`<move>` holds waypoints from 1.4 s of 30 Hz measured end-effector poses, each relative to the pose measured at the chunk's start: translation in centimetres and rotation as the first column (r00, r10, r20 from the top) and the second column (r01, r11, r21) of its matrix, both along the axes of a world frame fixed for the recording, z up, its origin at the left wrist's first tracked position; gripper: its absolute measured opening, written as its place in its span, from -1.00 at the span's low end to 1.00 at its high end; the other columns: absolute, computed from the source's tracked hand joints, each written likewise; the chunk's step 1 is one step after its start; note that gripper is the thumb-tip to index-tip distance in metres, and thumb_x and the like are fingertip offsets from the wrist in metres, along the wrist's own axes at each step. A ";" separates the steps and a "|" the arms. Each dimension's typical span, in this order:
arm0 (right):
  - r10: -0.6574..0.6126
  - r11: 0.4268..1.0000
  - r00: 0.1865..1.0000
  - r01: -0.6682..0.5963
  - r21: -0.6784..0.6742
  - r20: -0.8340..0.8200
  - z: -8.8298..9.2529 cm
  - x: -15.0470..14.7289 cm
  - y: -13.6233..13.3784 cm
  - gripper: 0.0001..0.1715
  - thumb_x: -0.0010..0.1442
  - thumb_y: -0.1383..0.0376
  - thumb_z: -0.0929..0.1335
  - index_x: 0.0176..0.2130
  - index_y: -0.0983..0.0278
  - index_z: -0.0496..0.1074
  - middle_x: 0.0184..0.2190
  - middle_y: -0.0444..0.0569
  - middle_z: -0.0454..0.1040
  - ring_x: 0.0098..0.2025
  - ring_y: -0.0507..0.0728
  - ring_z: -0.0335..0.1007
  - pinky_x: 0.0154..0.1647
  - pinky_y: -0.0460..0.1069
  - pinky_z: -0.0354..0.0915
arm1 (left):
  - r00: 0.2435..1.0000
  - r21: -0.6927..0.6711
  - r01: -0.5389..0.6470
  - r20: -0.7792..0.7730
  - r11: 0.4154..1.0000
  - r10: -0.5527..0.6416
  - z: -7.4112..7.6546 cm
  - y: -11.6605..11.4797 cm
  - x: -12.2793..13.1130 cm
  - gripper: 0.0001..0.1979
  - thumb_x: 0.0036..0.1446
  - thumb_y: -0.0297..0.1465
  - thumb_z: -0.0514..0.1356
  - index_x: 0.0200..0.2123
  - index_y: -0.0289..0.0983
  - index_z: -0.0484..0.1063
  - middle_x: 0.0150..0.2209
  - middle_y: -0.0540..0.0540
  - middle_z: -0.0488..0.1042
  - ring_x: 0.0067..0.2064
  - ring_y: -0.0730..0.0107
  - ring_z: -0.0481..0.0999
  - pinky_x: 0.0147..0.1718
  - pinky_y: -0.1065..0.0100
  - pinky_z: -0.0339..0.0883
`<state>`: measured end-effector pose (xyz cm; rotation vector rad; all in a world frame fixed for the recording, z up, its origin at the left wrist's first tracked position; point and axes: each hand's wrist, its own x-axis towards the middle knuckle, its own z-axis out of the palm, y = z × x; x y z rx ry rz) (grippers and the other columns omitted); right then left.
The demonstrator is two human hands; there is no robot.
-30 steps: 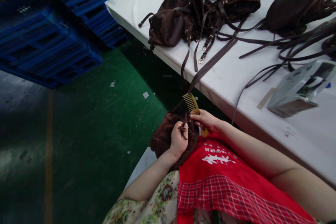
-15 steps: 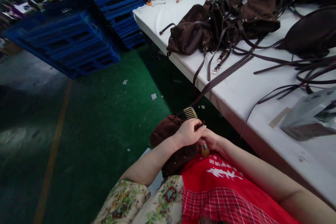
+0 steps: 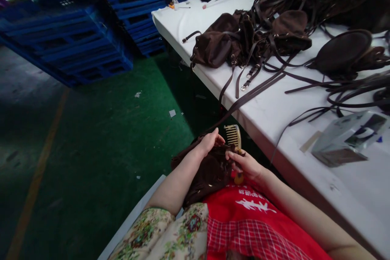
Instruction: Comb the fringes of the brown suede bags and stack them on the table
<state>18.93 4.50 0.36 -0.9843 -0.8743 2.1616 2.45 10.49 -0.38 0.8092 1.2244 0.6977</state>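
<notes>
A dark brown drawstring-style bag [image 3: 207, 174] with small metal eyelets lies across my lap. My left hand [image 3: 211, 142] rests on its upper side, fingers stretched and partly apart. At the bag's gathered edge, my right hand [image 3: 245, 164] is closed, thumb and fingers pinching the material. From that same hand rises a pale yellow comb [image 3: 233, 136], teeth to the left; its lower part is hidden. Below the fingers shows a rounded amber end [image 3: 239, 178]; whether it belongs to the comb I cannot tell.
A white table [image 3: 262, 118] runs along my right, bearing several brown bags [image 3: 216, 44], loose straps [image 3: 258, 91] and a clear plastic package [image 3: 341, 142]. Blue pallets [image 3: 91, 44] stand beyond the green floor [image 3: 122, 138], where paper scraps lie.
My hands have come apart: the left has shifted left and its fingers have opened. The comb now stands more upright and shows more of its length. The view has turned slightly.
</notes>
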 end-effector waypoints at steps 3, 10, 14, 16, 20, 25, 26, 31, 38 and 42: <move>-0.005 0.999 1.000 0.005 0.033 0.004 -0.1 0.6 0.3 -0.64 0.07 0.08 0.42 -0.41 0.33 0.37 -0.70 -0.25 0.22 -0.75 -0.13 -0.03 -0.75 -0.17 -0.21 | 0.976 0.037 0.184 0.111 0.982 -0.187 0.8 -0.9 -1.1 -0.37 0.12 0.08 -0.02 -0.46 -0.39 0.48 -0.47 -0.12 0.49 -0.42 0.41 0.44 -0.31 0.35 0.30; 0.005 0.999 0.999 -0.007 0.040 0.052 0.0 1.1 0.7 -0.61 0.08 0.03 0.39 -0.40 0.31 0.33 -0.76 -0.26 0.18 -0.76 -0.11 -0.05 -0.75 -0.16 -0.22 | 0.991 0.239 0.130 -0.074 0.962 -0.115 0.0 0.1 -1.6 -0.76 0.03 -0.27 0.26 -0.35 -0.36 0.44 -0.39 -0.10 0.49 -0.37 0.42 0.48 -0.34 0.39 0.35; 0.083 0.994 0.994 -0.088 0.070 0.071 0.6 1.0 0.5 -0.61 0.09 0.03 0.39 -0.40 0.32 0.33 -0.75 -0.25 0.20 -0.75 -0.12 -0.05 -0.74 -0.16 -0.21 | 0.772 0.451 -0.462 -0.221 0.764 0.597 -0.8 0.9 -1.0 -0.72 0.16 -0.29 0.13 -0.16 -0.38 0.35 -0.21 -0.25 0.45 -0.23 0.30 0.52 -0.21 0.22 0.43; 0.076 0.992 0.995 -0.082 0.093 0.060 0.9 1.1 0.6 -0.63 0.11 0.05 0.38 -0.39 0.31 0.33 -0.73 -0.25 0.21 -0.74 -0.12 -0.05 -0.74 -0.17 -0.21 | 0.630 0.718 -0.359 -0.285 0.596 0.722 0.3 0.3 -0.9 -0.61 0.13 -0.31 0.17 -0.01 -0.39 0.30 0.00 -0.37 0.36 0.04 0.15 0.42 0.02 0.09 0.32; 0.069 0.990 0.997 -0.072 0.119 0.035 1.4 1.6 1.2 -0.65 0.13 0.07 0.38 -0.36 0.32 0.33 -0.72 -0.24 0.23 -0.73 -0.12 -0.02 -0.74 -0.17 -0.18 | 0.836 0.819 0.176 -0.417 0.545 0.357 2.9 -1.5 -0.4 -0.64 0.24 -0.25 0.01 -0.01 -0.31 0.38 0.10 -0.27 0.34 0.19 0.15 0.27 0.19 0.07 0.12; -0.027 0.988 0.993 0.009 0.153 0.115 2.1 2.5 2.6 -0.63 0.11 0.04 0.39 -0.35 0.30 0.32 -0.74 -0.26 0.23 -0.76 -0.12 -0.02 -0.78 -0.19 -0.18 | 0.861 0.225 0.484 0.053 0.846 -0.507 2.3 -2.4 0.4 -0.33 0.23 0.03 -0.18 -0.24 -0.39 0.50 -0.28 -0.23 0.55 -0.15 0.20 0.52 -0.06 0.15 0.35; -0.047 0.988 0.990 0.027 0.150 0.134 2.2 2.6 2.9 -0.62 0.10 0.03 0.40 -0.35 0.30 0.33 -0.74 -0.26 0.23 -0.76 -0.12 -0.02 -0.78 -0.19 -0.18 | 0.819 0.121 0.537 0.162 0.835 -0.550 2.0 -2.5 0.4 -0.37 0.18 0.05 -0.06 -0.24 -0.40 0.50 -0.30 -0.22 0.55 -0.17 0.20 0.52 -0.07 0.16 0.35; -0.025 0.998 0.979 0.013 0.064 0.203 2.3 2.4 3.5 -0.55 0.01 0.00 0.43 -0.35 0.31 0.34 -0.72 -0.26 0.26 -0.76 -0.13 -0.02 -0.80 -0.19 -0.16 | 0.707 -0.053 0.679 0.314 0.732 -0.633 2.0 -3.6 0.6 -0.59 -0.08 -0.14 0.34 -0.29 -0.37 0.49 -0.42 -0.12 0.54 -0.34 0.30 0.54 -0.21 0.24 0.39; -0.059 0.987 0.908 -0.009 0.161 0.414 0.8 3.1 4.0 -0.49 0.05 -0.09 0.37 -0.27 0.28 0.32 -0.59 -0.21 0.34 -0.73 -0.10 0.04 -0.77 -0.15 -0.06 | 0.854 -0.103 0.477 0.289 0.873 -0.433 1.4 -5.6 1.4 -0.59 -0.03 -0.06 0.25 -0.54 -0.32 0.31 -0.57 -0.03 0.42 -0.49 0.45 0.41 -0.44 0.39 0.27; -0.361 0.850 0.661 -0.057 0.524 0.657 1.3 4.6 3.1 -0.53 0.27 -0.09 0.14 -0.28 0.24 0.26 -0.49 -0.11 0.43 -0.65 -0.03 0.19 -0.59 -0.08 0.15 | 0.886 -0.118 0.394 0.314 0.912 -0.342 0.3 -6.2 1.0 -0.61 -0.01 -0.10 0.22 -0.56 -0.30 0.26 -0.59 -0.01 0.37 -0.50 0.45 0.38 -0.45 0.38 0.24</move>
